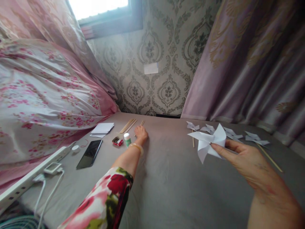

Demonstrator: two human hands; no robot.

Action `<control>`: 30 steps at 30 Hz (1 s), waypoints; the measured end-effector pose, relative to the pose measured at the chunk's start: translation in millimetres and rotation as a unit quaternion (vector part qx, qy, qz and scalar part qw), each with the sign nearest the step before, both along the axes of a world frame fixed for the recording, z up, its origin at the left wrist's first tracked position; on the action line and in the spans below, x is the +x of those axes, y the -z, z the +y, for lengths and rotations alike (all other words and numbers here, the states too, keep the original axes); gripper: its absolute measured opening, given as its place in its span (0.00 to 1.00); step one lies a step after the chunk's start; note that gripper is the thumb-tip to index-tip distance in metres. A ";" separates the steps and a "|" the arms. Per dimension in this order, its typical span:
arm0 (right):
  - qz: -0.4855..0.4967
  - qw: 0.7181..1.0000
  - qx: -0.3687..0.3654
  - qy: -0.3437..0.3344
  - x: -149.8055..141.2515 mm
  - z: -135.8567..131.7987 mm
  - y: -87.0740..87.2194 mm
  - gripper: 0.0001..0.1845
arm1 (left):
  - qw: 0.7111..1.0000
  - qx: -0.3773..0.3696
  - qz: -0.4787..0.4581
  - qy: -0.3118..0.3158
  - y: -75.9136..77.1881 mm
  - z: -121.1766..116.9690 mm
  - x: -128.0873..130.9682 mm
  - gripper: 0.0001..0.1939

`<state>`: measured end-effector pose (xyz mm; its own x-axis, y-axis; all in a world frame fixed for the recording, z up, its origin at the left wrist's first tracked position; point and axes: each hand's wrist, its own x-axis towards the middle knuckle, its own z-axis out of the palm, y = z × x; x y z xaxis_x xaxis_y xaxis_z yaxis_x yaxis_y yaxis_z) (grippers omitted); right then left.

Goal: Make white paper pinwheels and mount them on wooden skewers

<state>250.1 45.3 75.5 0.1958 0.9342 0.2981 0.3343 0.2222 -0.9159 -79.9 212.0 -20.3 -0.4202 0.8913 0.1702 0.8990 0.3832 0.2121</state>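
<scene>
A folded white paper pinwheel point(209, 143) is pinched between the thumb and fingers of my right hand point(240, 159), raised above the grey surface. A small dark spot, perhaps a pin head, shows at its centre by my thumb. My left hand point(141, 134) is stretched far forward with its fingers curled down over a thin wooden stick point(142, 122); the fingertips are partly hidden. Left of that hand lie several more wooden sticks point(128, 125). Close to its wrist stand a white-capped green glue bottle point(127, 139) and a small open red box point(117, 141).
Several paper pinwheels point(256, 138), some with sticks, lie behind my right hand. White paper sheets point(102, 129) and a phone point(90, 154) rest at left, near a white round cap point(75, 149). A power strip point(35, 171) with cables runs along the left edge. Curtains and a wall stand behind.
</scene>
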 end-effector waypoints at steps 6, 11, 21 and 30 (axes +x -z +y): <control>0.056 0.995 -0.058 0.053 17.2 -10.1 -11.4 0.19 | 1.000 -0.004 0.020 -0.002 -3.4 3.9 -0.8 0.19; 0.112 0.985 -0.027 0.132 33.0 -24.5 -24.2 0.15 | 0.999 -0.002 0.028 0.022 -2.7 5.5 5.8 0.19; 0.214 0.951 0.090 0.204 47.4 -36.3 -31.5 0.16 | 0.994 -0.033 0.023 0.103 -13.8 -19.4 23.9 0.20; 0.234 0.926 0.189 0.227 61.2 -37.8 -30.6 0.14 | 0.976 -0.007 -0.091 0.197 -23.0 -72.1 48.2 0.13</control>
<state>311.3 7.5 106.1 0.7336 0.5697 0.3704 0.0582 0.4904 -0.8696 -31.7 139.9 2.7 -0.0663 0.9915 0.1121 0.9251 0.0189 0.3792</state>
